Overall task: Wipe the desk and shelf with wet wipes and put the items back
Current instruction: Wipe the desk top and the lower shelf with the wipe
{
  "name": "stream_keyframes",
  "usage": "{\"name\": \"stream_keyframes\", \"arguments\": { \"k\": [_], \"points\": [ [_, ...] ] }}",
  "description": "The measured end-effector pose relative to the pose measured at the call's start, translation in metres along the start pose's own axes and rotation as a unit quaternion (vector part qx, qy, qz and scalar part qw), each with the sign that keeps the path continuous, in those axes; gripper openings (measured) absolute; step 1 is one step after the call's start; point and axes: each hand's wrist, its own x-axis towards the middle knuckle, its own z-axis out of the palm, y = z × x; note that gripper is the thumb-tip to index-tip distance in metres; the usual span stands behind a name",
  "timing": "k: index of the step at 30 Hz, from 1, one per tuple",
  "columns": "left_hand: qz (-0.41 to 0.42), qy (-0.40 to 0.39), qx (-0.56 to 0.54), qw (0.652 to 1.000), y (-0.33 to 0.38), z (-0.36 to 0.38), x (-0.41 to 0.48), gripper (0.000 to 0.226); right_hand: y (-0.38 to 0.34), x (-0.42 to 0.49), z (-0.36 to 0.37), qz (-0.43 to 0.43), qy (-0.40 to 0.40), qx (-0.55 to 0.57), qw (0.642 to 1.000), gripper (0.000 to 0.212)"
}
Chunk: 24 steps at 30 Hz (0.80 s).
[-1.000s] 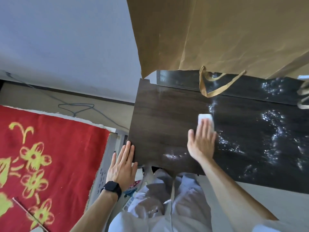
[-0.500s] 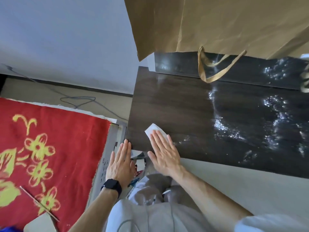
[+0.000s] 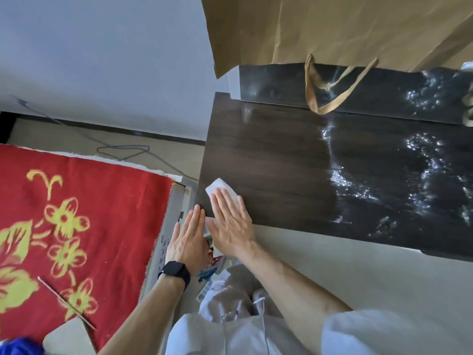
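While the right hand lies flat, fingers together, pressing the wipe onto the counter, the wipe pokes out just past the fingertips, at the near left corner. Its long axis runs along the fingers, angled far-left. Just beside it, the left hand, flat and holding nothing, rests against the counter's left edge. Wet streaks glisten well to the right; the dry patch between likely needs the next stroke rightward. A paper bag hangs over the far shelf.
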Motion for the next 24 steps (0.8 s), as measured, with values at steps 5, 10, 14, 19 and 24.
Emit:
{"name": "stream_keyframes", "arguments": {
  "k": [5,10,14,19,24],
  "points": [
    [0.009,-0.008,-0.011,1.0,0.004,0.0,-0.001,0.071,0.089,-0.05,-0.016,0.032,0.016,-0.009,0.999,0.061],
    [-0.004,0.016,-0.039,0.999,0.001,-0.002,-0.003,0.071,0.138,-0.075,-0.03,0.296,0.046,0.026,0.954,0.07],
    [-0.037,0.024,-0.046,0.998,-0.014,0.001,-0.006,0.071,0.084,-0.027,-0.026,0.246,0.047,0.031,0.968,0.071],
    [-0.065,0.049,-0.08,0.993,-0.023,-0.005,-0.001,0.069,0.009,0.019,-0.011,-0.046,-0.014,-0.006,0.999,0.065],
    [-0.079,0.067,-0.07,0.992,-0.029,-0.006,0.0,0.068,0.007,0.018,-0.002,-0.236,-0.086,-0.089,0.964,0.064]
  ]
}}
